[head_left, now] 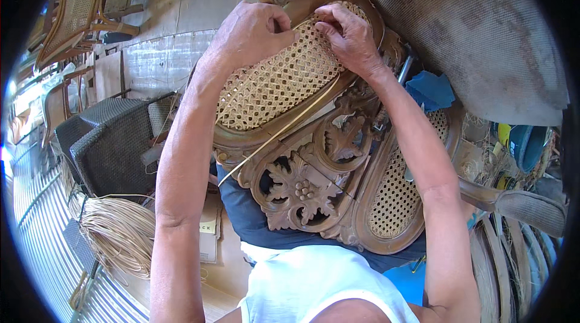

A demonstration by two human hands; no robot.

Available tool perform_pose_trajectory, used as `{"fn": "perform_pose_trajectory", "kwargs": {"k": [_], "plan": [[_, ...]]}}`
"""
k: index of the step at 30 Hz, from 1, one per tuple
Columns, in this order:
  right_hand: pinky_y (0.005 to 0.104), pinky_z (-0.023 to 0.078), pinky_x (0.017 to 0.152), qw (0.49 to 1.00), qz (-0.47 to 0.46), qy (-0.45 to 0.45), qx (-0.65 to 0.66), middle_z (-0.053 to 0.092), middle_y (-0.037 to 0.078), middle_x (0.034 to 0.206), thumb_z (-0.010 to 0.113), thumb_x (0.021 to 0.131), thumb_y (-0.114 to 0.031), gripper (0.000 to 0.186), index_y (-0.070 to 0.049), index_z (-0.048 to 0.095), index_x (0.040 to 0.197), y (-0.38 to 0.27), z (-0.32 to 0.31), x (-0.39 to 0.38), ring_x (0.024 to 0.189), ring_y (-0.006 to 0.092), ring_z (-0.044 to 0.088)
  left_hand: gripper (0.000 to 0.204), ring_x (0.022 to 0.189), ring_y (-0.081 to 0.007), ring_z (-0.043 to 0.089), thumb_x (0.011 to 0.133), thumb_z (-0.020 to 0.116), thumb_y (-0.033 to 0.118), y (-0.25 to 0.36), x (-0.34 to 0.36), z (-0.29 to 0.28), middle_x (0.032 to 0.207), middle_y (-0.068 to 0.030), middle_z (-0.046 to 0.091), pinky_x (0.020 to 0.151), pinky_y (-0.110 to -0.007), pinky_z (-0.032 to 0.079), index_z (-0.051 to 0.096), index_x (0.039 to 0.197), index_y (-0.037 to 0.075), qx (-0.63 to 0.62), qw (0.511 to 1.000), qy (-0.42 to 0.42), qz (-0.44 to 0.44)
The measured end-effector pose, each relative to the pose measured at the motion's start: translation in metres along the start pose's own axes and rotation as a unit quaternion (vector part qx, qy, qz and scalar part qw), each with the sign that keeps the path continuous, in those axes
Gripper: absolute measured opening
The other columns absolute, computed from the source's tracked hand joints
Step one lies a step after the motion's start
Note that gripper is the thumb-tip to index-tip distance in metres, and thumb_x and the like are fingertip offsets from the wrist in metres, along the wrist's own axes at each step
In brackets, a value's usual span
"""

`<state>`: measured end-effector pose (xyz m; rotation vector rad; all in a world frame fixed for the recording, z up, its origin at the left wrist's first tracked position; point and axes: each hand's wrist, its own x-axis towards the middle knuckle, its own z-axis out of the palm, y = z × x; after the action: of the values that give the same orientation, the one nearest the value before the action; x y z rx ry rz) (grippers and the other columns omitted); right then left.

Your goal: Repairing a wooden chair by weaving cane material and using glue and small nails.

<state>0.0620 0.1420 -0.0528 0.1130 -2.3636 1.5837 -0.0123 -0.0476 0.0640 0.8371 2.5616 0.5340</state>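
Across my lap lies a carved brown wooden chair frame with woven cane panels set in it. Over the upper cane panel, both of my hands work along its far edge. My left hand rests on the far left side, fingers curled and thumb pointing at the weave. Close to its right, my right hand has thumb and forefinger drawn together at the panel's far rim. Whatever is between the fingertips of either hand is too small to make out. A loose cane strand slants across the frame from beneath my right wrist.
A second cane panel lies under my right forearm. Coiled cane sits at left, below a dark woven seat. A large woven sheet fills the far right, with a blue piece beside it. Another cane chair stands far left.
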Motion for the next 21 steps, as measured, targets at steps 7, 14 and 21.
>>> {"fn": "perform_pose_trajectory", "kwargs": {"k": [7, 14, 21], "plan": [[0.0416, 0.056, 0.08, 0.992, -0.095, 0.023, -0.079, 0.07, 0.015, 0.098, 0.065, 0.089, -0.006, 0.015, -0.003, 0.064, 0.104, 0.013, 0.002, 0.001, 0.093, 0.0335, 0.069, 0.03, 0.056, -0.0128, 0.05, 0.082, 0.079, 0.031, 0.002, 0.006, 0.008, 0.062, -0.0025, 0.058, 0.055, -0.032, 0.043, 0.075, 0.096, 0.005, -0.003, 1.0, 0.007, -0.002], [0.0459, 0.055, 0.081, 0.979, -0.101, 0.006, -0.176, 0.068, 0.015, 0.097, 0.061, 0.082, -0.005, 0.016, -0.004, 0.061, 0.097, 0.009, 0.023, 0.005, 0.094, 0.034, 0.068, 0.031, 0.061, -0.0158, 0.053, 0.083, 0.077, 0.033, -0.003, 0.004, 0.008, 0.068, -0.0054, 0.061, 0.061, -0.033, 0.047, 0.076, 0.099, 0.007, -0.003, 1.0, 0.014, 0.003], [0.0459, 0.055, 0.079, 0.966, -0.046, 0.038, -0.252, 0.064, 0.013, 0.092, 0.064, 0.078, -0.004, 0.02, -0.006, 0.056, 0.096, -0.014, 0.022, 0.005, 0.09, 0.0334, 0.068, 0.027, 0.061, -0.018, 0.061, 0.081, 0.076, 0.028, 0.007, 0.015, 0.008, 0.066, -0.0079, 0.064, 0.062, -0.034, 0.049, 0.077, 0.094, 0.005, -0.012, 0.999, 0.019, -0.043]]}}
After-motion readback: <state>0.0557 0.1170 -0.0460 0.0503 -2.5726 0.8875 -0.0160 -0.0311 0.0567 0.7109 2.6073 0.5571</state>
